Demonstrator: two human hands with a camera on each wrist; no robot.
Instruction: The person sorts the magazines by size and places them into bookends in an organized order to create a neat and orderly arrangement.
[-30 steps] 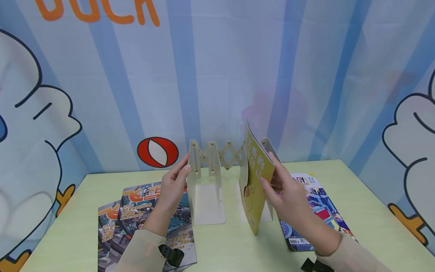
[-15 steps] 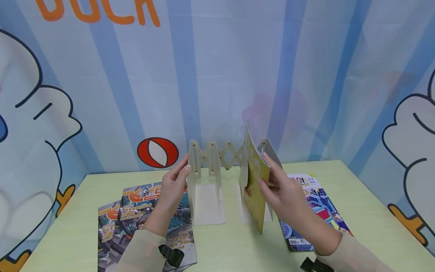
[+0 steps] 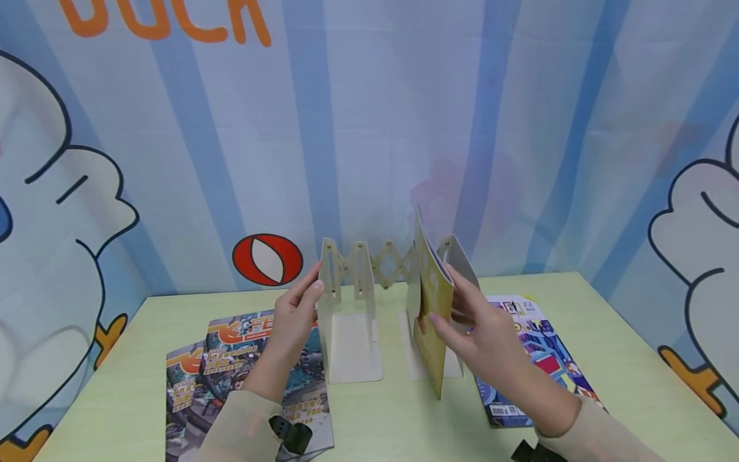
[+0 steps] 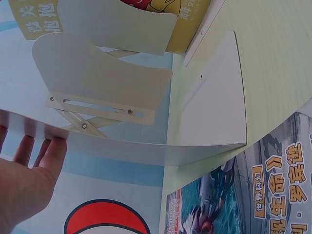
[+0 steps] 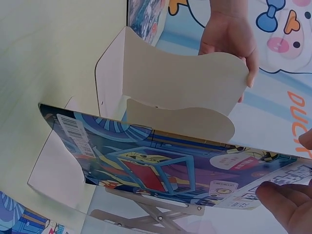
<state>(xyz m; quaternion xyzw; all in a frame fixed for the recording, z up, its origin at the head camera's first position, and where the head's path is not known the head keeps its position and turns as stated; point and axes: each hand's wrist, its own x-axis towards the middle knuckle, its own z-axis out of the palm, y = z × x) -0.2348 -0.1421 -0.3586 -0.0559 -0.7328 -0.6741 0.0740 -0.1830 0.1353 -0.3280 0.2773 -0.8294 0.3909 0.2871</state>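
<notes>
A cream expandable bookend (image 3: 355, 356) stands on the table, its upright panels joined at the back by a criss-cross lattice (image 3: 388, 264). My left hand (image 3: 294, 314) is at its left end panel, fingertips pressing the outer face near the upper edge, as the left wrist view shows. With thumb and fingers, my right hand (image 3: 491, 330) pinches a thin magazine (image 3: 433, 311) by its near upper part. The magazine is upright within the bookend's right section, slightly turned, beside an inner panel. Its yellow side faces left; the right wrist view shows its blue illustrated cover (image 5: 161, 165).
Two overlapping magazines (image 3: 231, 366) lie left of the bookend, partly under the left forearm. Another blue magazine (image 3: 548, 359) lies at the right, partly behind the right arm. A striped cartoon curtain (image 3: 392, 128) hangs right behind the table's (image 3: 398, 427) back edge.
My right hand has shifted a little left and turned the magazine, whose near upper corner has moved left and whose yellow side now shows narrower. My left hand and the bookend have stayed put.
</notes>
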